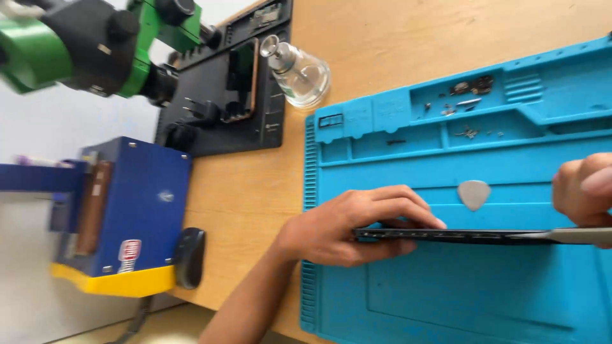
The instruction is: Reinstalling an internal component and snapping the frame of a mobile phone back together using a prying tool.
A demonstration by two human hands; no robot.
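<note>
My left hand [347, 226] grips the left end of a thin black phone [446, 235], held on its edge above a blue silicone work mat [446, 293]. Fingers lie over the phone's top edge and the thumb is underneath. My right hand [583, 188] is at the right border of the view, pinching a flat grey metal tool [577, 235] whose blade lies along the phone's right end. A grey triangular pick [474, 193] rests on the mat just behind the phone.
Small screws and parts [468, 102] lie in the mat's upper trays. A glass dispenser bottle [299, 73] stands beside a black tool tray [223, 95]. At the left are a green and black microscope head [95, 38], a blue and yellow machine [127, 216] and a black mouse [190, 257].
</note>
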